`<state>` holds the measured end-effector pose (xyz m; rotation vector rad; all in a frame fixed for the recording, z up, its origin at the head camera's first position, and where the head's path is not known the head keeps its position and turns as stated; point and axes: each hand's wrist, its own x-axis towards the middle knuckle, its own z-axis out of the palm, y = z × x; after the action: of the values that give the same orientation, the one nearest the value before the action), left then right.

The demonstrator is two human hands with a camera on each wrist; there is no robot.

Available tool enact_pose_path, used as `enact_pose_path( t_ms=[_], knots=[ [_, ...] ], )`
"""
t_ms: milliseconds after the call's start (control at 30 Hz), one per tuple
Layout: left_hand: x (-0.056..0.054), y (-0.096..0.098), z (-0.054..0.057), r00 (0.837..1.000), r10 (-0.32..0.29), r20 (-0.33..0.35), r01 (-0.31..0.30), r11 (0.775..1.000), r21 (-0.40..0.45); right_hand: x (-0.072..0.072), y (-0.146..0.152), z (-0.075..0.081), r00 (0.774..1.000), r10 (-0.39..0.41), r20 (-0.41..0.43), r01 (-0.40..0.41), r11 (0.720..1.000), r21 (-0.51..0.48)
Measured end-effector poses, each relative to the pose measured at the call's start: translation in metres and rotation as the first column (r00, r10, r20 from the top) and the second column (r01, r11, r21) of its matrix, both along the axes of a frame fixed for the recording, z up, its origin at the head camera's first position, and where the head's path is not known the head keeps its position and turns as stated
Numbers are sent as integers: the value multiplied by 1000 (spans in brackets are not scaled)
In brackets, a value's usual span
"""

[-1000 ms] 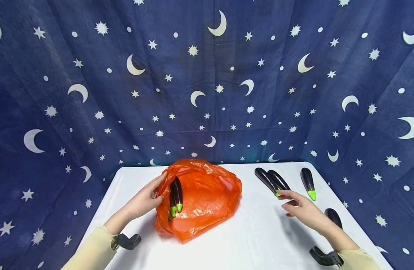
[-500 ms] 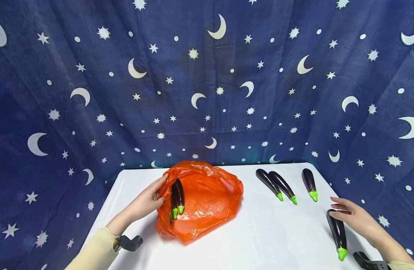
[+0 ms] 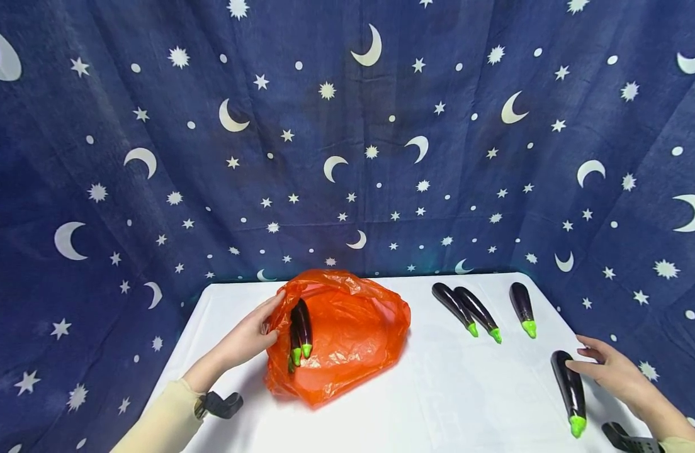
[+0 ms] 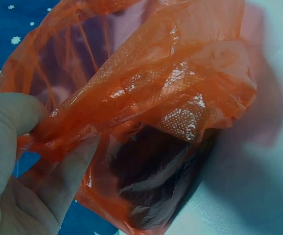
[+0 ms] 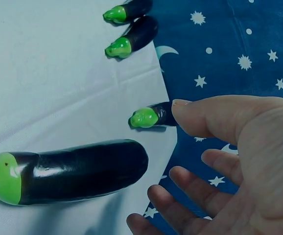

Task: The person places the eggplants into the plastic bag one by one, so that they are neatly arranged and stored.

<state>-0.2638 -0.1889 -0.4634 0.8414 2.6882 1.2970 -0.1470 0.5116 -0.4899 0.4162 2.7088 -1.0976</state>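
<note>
My left hand pinches the left rim of an orange plastic bag between thumb and fingers, its mouth spread. Inside the bag's left part lie dark purple eggplants with green caps; their dark shapes also show through the film in the left wrist view. At the table's right side, my right hand is beside another eggplant, its thumb overlapping the eggplant's upper part in the head view. In the right wrist view, that eggplant lies off the fingertips, and the hand's fingers are spread apart, holding nothing.
Two eggplants lie close together at the table's back right, with a single one farther right. A white cloth covers the table. Behind it hangs a dark blue curtain with moons and stars.
My right hand has moved right and toward me, from over the pair of eggplants to the nearest eggplant at the right edge. My left hand keeps its hold on the bag.
</note>
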Motion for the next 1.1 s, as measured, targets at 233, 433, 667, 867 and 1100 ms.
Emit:
enact_pose_path(
  t_ms=[233, 433, 667, 867, 1100],
  knots=[
    [1, 1, -1, 1000, -12, -10, 12, 1000, -6, 5, -2, -1, 1000, -7, 6, 7, 1000, -2],
    [-1, 2, -1, 1000, -17, -6, 17, 1000, -2, 9, 2, -4, 999, -11, 31, 11, 1000, -2],
    [-1, 1, 1, 1000, -3, -3, 3, 1000, -5, 7, 6, -10, 998, -23, 63, 25, 999, -33],
    [0, 0, 1, 1000, 3, -2, -3, 1000, -25, 9, 5, -15, 995, -28, 94, 36, 996, -81],
    [-2, 0, 0, 1000, -3, -6, 3, 1000, -24, 16, 7, -19, 993, -37, 113, 50, 992, -115]
  ],
)
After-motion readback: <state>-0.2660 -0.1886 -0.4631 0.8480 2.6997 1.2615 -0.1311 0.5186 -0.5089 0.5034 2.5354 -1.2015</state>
